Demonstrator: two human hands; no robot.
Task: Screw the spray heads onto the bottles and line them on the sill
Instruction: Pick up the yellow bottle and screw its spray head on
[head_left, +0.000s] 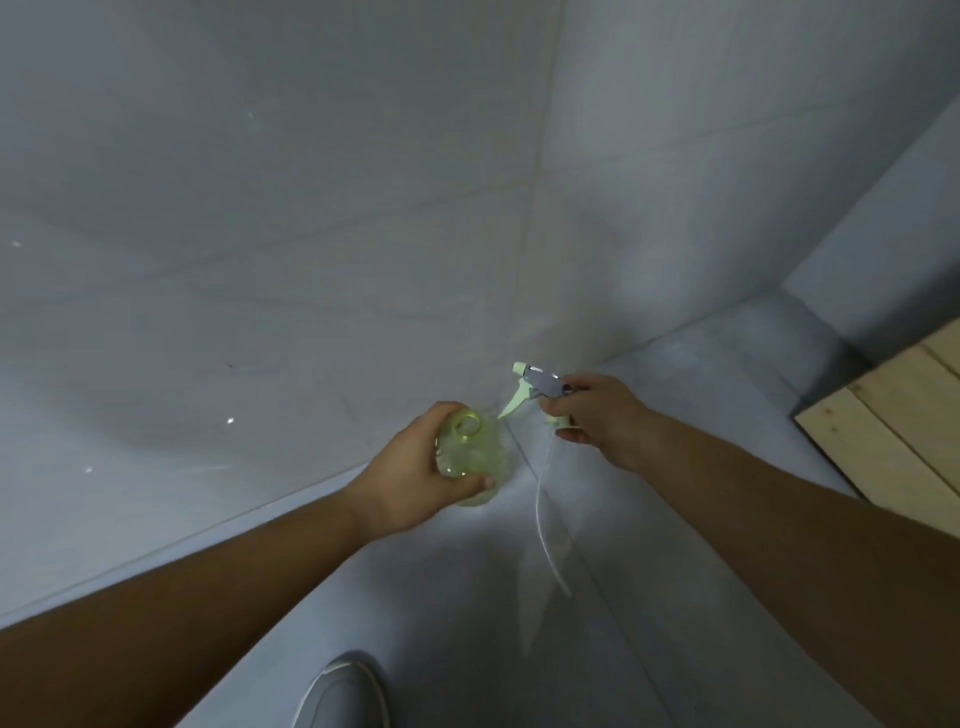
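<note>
Just below the middle of the frame, a pale green see-through bottle (470, 457) sits in the left hand (415, 467), whose fingers are wrapped around its rounded body, with the threaded neck open and pointing up toward the camera. Just to its right, apart from the neck, the spray head (535, 389) is pinched in the right hand (602, 415); it is light green plastic with a shiny silver top, a curved trigger, and a thin clear tube (548, 525) that hangs down loose, outside the bottle. By the look of it the work on this bottle is at its start: the tube is not yet fed into the neck and no thread is engaged, so inserting, screwing down and setting it on a sill all remain. No sill or other bottles show. Around them lie smooth grey tiles (311, 208), pale wooden boards (904, 415) at the right edge, and a grey shoe (343, 696) at the bottom.
</note>
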